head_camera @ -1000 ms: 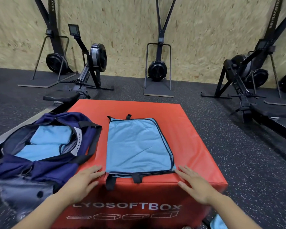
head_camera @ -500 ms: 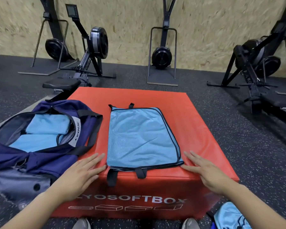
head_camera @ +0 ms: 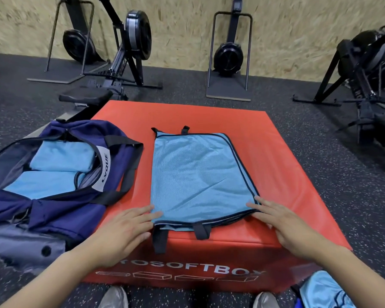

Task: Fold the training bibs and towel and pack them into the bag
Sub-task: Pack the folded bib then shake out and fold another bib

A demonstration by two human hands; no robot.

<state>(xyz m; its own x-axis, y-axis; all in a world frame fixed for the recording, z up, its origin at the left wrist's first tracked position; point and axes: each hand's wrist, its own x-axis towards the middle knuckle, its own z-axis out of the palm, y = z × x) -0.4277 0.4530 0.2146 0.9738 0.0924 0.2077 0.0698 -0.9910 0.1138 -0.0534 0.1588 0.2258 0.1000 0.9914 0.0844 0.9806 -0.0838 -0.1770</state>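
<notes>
- On the red soft box (head_camera: pixel 276 138) in the middle of the gym floor, a light blue training bib (head_camera: pixel 200 176) lies folded flat, its dark-trimmed edges lined up and two dark straps hanging over the near edge of the box.
- The left hand (head_camera: pixel 120 232) lies flat with fingers straight and slightly spread; its fingertips touch the bib's near left corner, and it grasps nothing.
- The right hand (head_camera: pixel 285 225) is likewise flat and released, fingers straight, their tips resting on the bib's near right corner where the layered edges stack up.
- Just beside the bib, on the left part of the box and overhanging its side, sits the navy bag (head_camera: pixel 60 205), unzipped and gaping wide.
- Inside the bag two folded light blue pieces (head_camera: pixel 53 170) lie side by side; whether either is the towel I cannot tell.
- Down by the person's right foot, on the floor, another light blue bib (head_camera: pixel 322 290) lies crumpled, only partly in view.
- Two grey shoe tips (head_camera: pixel 113 296) show below the front of the box.
- Rowing machines (head_camera: pixel 129 52) and ski trainers (head_camera: pixel 229 54) stand along the chipboard wall behind.
</notes>
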